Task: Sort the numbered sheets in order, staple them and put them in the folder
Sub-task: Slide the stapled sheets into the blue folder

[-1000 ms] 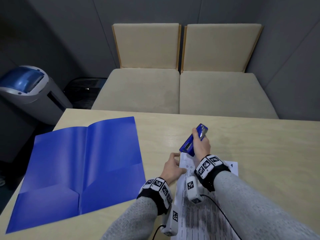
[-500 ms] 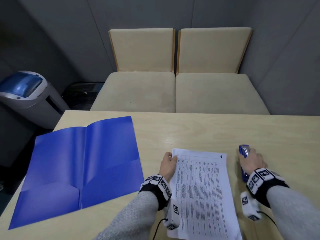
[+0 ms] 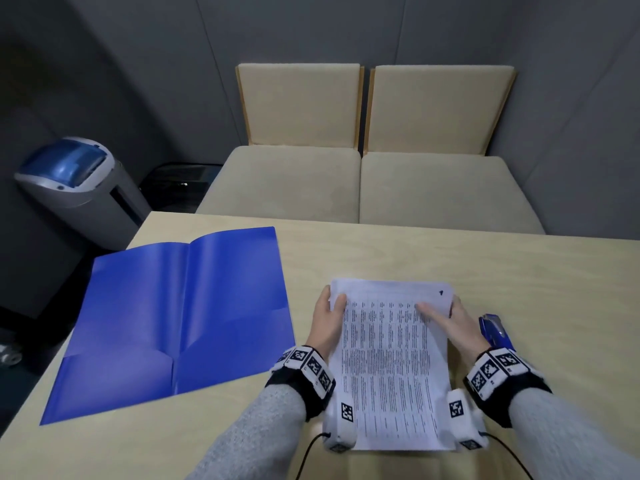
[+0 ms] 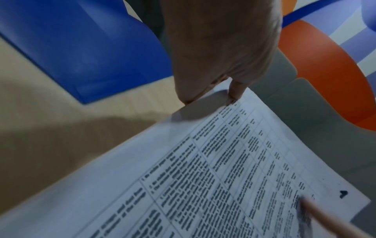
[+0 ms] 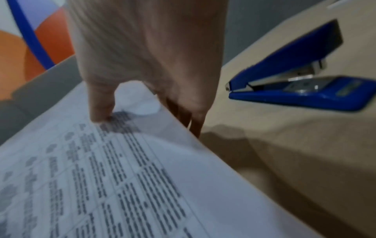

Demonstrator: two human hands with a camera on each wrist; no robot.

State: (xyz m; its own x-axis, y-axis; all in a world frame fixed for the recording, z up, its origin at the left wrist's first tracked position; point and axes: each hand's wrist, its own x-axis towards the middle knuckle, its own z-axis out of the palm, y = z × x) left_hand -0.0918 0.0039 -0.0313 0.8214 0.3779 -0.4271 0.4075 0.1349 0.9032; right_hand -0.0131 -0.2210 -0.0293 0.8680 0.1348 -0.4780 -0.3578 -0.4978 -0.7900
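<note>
The stack of printed sheets (image 3: 388,358) is raised a little off the table in front of me, page 1 on top. My left hand (image 3: 329,306) pinches its left edge near the top corner, thumb on top (image 4: 234,93). My right hand (image 3: 446,313) pinches the right edge, thumb on the print (image 5: 101,112) and fingers underneath. The blue stapler (image 3: 493,332) lies on the table just right of my right hand, nothing touching it (image 5: 301,83). The open blue folder (image 3: 173,323) lies flat to the left.
The wooden table (image 3: 519,271) runs out to the right and the far side. Two beige seats (image 3: 363,181) stand behind it. A grey and blue bin (image 3: 79,185) stands on the floor at the left.
My right hand set the stapler down on the table at the right, let go of it and took hold of the sheets' right edge. The left hand kept its hold on the stack.
</note>
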